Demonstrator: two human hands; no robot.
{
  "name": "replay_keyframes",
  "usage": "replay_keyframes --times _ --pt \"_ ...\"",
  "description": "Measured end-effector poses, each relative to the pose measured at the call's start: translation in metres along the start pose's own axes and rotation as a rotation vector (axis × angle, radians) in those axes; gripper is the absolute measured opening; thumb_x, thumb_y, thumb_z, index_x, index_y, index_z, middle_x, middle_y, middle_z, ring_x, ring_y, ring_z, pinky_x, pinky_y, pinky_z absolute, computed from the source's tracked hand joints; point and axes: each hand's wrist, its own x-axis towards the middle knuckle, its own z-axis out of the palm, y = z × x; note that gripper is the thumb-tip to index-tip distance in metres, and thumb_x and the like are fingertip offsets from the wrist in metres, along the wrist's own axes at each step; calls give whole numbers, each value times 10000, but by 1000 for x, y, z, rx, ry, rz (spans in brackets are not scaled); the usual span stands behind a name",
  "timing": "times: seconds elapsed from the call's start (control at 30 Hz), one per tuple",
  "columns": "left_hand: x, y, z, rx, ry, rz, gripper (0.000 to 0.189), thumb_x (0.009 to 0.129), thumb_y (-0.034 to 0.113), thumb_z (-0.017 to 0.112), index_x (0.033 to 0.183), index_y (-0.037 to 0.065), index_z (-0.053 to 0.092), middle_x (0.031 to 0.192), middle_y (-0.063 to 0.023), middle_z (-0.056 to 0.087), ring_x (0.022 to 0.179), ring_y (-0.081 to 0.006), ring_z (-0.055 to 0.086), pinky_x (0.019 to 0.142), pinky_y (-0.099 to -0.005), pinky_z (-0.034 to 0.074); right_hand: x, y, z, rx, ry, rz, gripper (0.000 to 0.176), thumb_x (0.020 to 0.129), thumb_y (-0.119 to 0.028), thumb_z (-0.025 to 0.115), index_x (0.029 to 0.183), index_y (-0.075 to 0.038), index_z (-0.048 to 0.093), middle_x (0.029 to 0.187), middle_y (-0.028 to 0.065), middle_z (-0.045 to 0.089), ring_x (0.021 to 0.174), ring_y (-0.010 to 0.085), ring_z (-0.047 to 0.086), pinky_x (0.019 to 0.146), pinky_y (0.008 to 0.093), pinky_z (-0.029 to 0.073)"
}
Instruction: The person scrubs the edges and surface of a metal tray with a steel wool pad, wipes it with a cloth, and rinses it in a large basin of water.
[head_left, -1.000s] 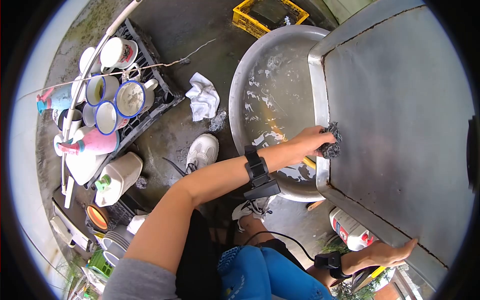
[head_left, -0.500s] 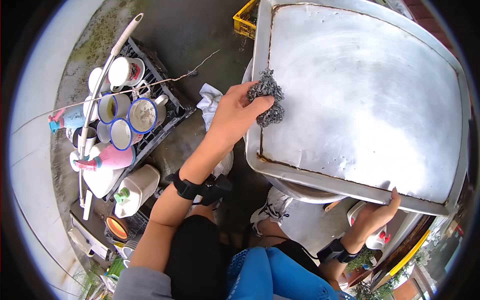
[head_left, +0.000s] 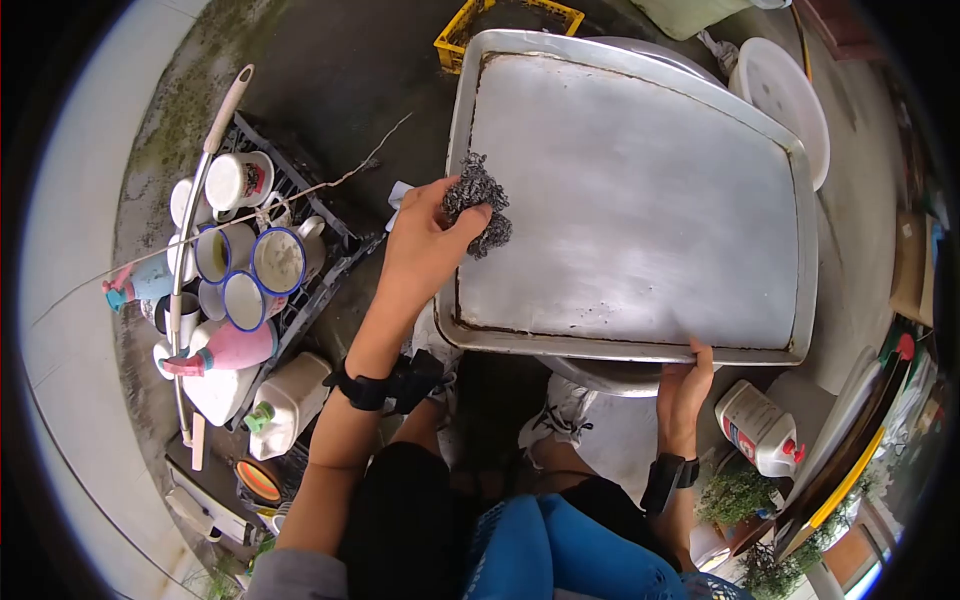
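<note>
A dark, curly steel wool scrubber [head_left: 480, 200] is pinched in my left hand [head_left: 422, 238], between thumb and fingers. It rests on the left inner edge of a large rectangular metal baking tray [head_left: 630, 200]. Brown grime lines the seam where the tray's floor meets its raised rim. My right hand [head_left: 685, 392] grips the near rim toward the right, thumb on top and fingers beneath, partly hidden. Under the tray, part of a round metal basin [head_left: 615, 376] shows.
To the left, a black crate [head_left: 335, 240] bears enamel mugs [head_left: 280, 262], a pink spray bottle [head_left: 238, 348] and a long-handled pole [head_left: 178, 300]. A yellow crate [head_left: 450, 50] sits beyond the tray. Right are a white jug [head_left: 757, 425] and a white basin [head_left: 800, 110].
The tray now sits farther left and appears smaller, with its whole outline in view and less glare. Both hands have shifted left with it. The scrubber stays at the left edge.
</note>
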Motion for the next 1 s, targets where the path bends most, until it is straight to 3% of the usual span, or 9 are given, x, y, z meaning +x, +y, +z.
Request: replay_keyframes --times 0.27,0.4,0.5,0.57,0.6,0.63,0.7,0.83,1.0 --pt "0 -37 10 130 31 136 585 784 301 756 1245 -29 610 1176 -181 586 946 -222 588 804 -314 485 2 -2 -13 -92 -90 195 386 958 -368 619 1160 -40 593 1132 80 655 1038 188 633 875 342 510" --pt "-4 -24 9 145 25 73 569 784 287 759 1246 -11 614 1169 -175 594 933 -216 573 806 -313 481 -7 -59 -6 -812 -221 416 380 949 -400 628 1025 -29 658 871 90 731 714 208 700 643 324 536" --pt "-1 -29 10 181 27 105 552 786 273 764 1247 7 618 1163 -167 595 892 -205 567 791 -308 483 -23 -89 28 -1610 -228 -26 244 915 -289 665 969 -52 649 770 112 703 686 181 691 654 306 526" --pt "3 -40 10 129 17 93 540 803 253 753 1250 -11 606 1171 -157 591 892 -188 576 788 -295 484 -14 -78 44 -1349 -288 -474 214 880 -192 708 1041 -69 642 920 112 709 826 214 695 734 334 534" --pt "4 -43 10 75 16 77 527 820 232 743 1253 -29 594 1180 -148 586 892 -171 585 785 -282 485 -9 -75 59 -1419 -379 -805 395 837 -138 747 1205 -115 608 1202 120 636 1075 260 628 892 381 505" --pt "4 -43 9 85 9 81 527 820 232 743 1253 -29 594 1180 -148 586 892 -171 585 785 -282 485 2 -63 69 -1469 -418 -847 628 829 -261 766 1395 -189 505 1458 132 447 1312 339 455 1051 472 407" --pt "5 -38 6 -159 -1 58 498 854 188 719 1262 -57 571 1136 -105 620 905 -131 602 789 -259 487 23 -22 84 -1541 -385 -890 760 842 -436 725 1495 -234 392 1571 134 292 1433 398 271 1139 568 266" --pt "-4 5 -19 -247 16 -36 443 878 153 698 1266 -26 580 997 -50 677 916 -106 613 818 -247 477 31 43 96 -1676 -302 -904 807 887 -609 576 1547 -240 294 1621 134 173 1479 433 118 1163 631 115" --pt "19 28 -45 -2 208 75 538 900 109 652 1389 32 444 1027 -49 630 868 -105 586 773 -240 473 36 48 96 -1785 -301 -886 828 925 -687 416 1580 -239 179 1642 133 76 1487 431 78 1164 635 99"
